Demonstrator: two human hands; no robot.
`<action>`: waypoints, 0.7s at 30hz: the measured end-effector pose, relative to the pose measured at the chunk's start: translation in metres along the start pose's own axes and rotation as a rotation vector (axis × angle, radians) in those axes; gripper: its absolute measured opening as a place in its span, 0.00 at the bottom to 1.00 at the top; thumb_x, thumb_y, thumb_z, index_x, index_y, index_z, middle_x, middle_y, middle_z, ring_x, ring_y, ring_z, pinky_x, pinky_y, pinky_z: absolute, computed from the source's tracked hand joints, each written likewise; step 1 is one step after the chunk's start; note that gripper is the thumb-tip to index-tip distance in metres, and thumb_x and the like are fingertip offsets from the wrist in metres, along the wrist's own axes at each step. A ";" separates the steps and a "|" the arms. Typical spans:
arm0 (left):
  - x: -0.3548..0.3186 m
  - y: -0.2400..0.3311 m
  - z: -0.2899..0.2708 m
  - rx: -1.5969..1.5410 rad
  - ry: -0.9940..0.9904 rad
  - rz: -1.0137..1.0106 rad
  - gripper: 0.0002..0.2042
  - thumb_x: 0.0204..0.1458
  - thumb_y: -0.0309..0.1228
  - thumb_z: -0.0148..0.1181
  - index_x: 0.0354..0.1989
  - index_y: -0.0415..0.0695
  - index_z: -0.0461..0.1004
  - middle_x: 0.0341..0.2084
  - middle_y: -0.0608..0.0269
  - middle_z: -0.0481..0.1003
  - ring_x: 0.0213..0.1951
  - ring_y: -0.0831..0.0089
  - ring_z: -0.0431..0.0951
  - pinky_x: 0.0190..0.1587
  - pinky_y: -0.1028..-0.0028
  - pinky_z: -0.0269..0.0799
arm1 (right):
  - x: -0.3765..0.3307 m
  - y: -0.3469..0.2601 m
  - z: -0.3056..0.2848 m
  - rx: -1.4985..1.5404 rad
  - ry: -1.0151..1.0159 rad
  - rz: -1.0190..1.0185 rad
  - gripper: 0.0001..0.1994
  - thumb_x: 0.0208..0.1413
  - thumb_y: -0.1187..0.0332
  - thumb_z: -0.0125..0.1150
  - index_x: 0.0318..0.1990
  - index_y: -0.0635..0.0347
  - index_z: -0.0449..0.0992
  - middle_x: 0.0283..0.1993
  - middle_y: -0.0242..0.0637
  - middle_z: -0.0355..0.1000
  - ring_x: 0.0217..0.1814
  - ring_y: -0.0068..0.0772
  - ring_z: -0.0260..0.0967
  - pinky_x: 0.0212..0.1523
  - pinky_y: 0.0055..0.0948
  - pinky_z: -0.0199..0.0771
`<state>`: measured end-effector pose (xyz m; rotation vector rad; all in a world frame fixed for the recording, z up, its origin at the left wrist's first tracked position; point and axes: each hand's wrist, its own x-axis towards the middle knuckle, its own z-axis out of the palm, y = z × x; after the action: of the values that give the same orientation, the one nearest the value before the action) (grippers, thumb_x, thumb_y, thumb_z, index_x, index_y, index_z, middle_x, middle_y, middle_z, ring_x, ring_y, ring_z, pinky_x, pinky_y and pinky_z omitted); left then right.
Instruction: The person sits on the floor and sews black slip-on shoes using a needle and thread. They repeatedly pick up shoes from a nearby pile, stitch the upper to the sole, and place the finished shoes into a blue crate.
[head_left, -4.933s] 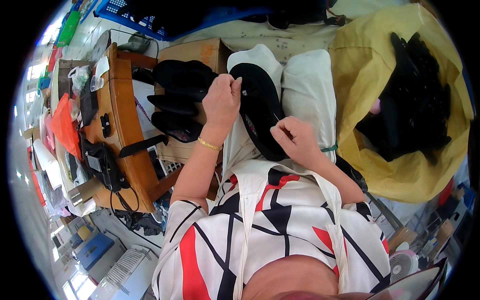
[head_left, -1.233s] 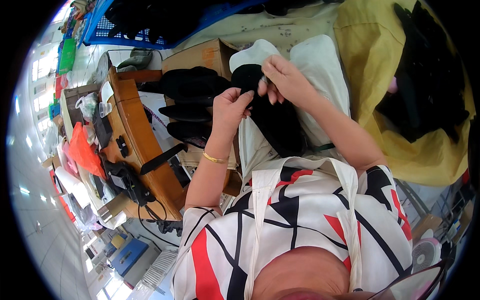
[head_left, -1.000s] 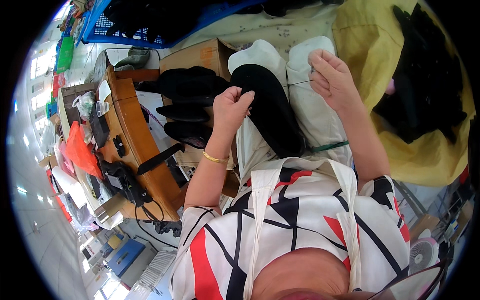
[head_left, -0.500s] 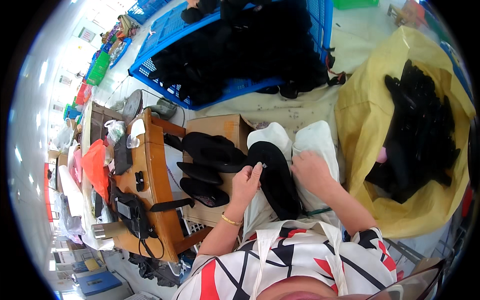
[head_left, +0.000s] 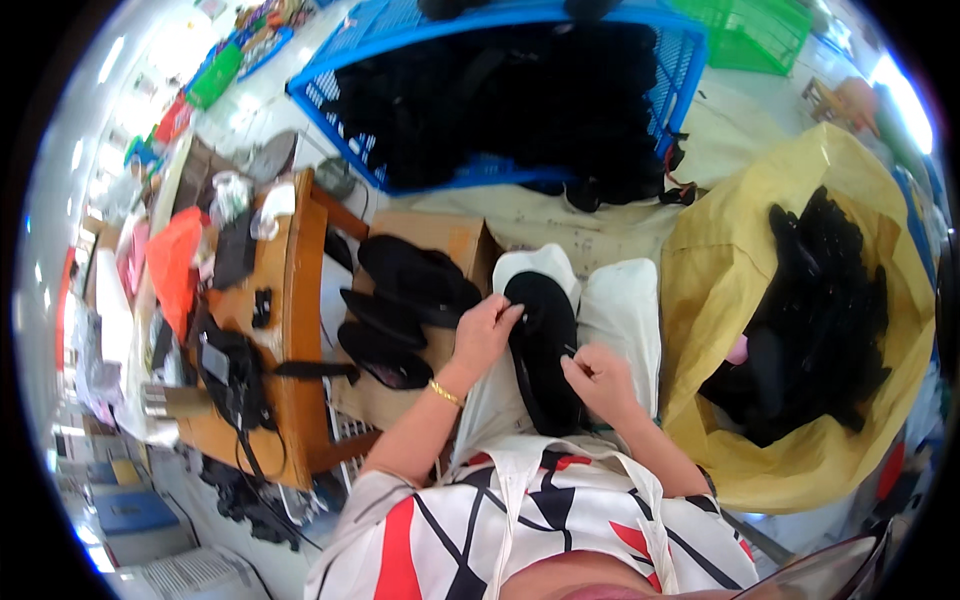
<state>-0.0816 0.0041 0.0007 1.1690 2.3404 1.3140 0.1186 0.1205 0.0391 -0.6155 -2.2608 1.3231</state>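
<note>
A long black slipper-shaped fabric piece (head_left: 545, 350) lies lengthwise over my lap, its far end on a white padded form (head_left: 535, 262). My left hand (head_left: 485, 335) is closed at its upper left edge, thumb and fingertips pinched there beside a small pale spot. On the opposite side, my right hand (head_left: 602, 382) has its fingers pinched together by the right edge; whatever they hold is too small to name. A second white padded form (head_left: 620, 310) rests to the right of the black piece.
Black slippers (head_left: 415, 280) sit on a cardboard box (head_left: 460, 235) at the left. Beyond stands a blue crate (head_left: 310, 95) full of black pieces. A yellow sack (head_left: 690, 290) with more black pieces is on the right. A wooden table (head_left: 310, 260) carries a black bag (head_left: 230, 375).
My right hand has come off the right white form to the black piece's right edge, its fingers now pinched. The left hand stays near the upper left edge. The whole view has shifted slightly.
</note>
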 end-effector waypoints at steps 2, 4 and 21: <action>0.001 0.008 0.005 0.065 0.072 0.100 0.11 0.55 0.31 0.64 0.28 0.39 0.70 0.19 0.57 0.67 0.21 0.65 0.68 0.26 0.68 0.66 | 0.001 0.010 0.000 -0.125 0.025 -0.098 0.13 0.51 0.71 0.65 0.19 0.60 0.68 0.20 0.42 0.63 0.22 0.47 0.64 0.25 0.41 0.62; -0.005 0.028 0.000 0.156 0.235 0.138 0.09 0.53 0.30 0.64 0.29 0.41 0.70 0.20 0.58 0.67 0.22 0.61 0.69 0.26 0.67 0.67 | 0.000 0.009 0.001 -0.206 0.042 -0.150 0.13 0.51 0.72 0.64 0.19 0.61 0.67 0.20 0.42 0.63 0.22 0.47 0.63 0.24 0.40 0.61; -0.008 0.054 0.002 0.667 -0.020 0.534 0.22 0.44 0.30 0.66 0.51 0.47 0.75 0.27 0.65 0.68 0.32 0.66 0.72 0.29 0.69 0.72 | 0.008 -0.004 -0.005 -0.073 0.074 -0.078 0.16 0.48 0.69 0.69 0.18 0.61 0.67 0.19 0.40 0.64 0.20 0.43 0.63 0.23 0.38 0.62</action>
<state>-0.0470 0.0148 0.0410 2.0932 2.6381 0.5971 0.1143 0.1267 0.0458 -0.5853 -2.2577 1.1657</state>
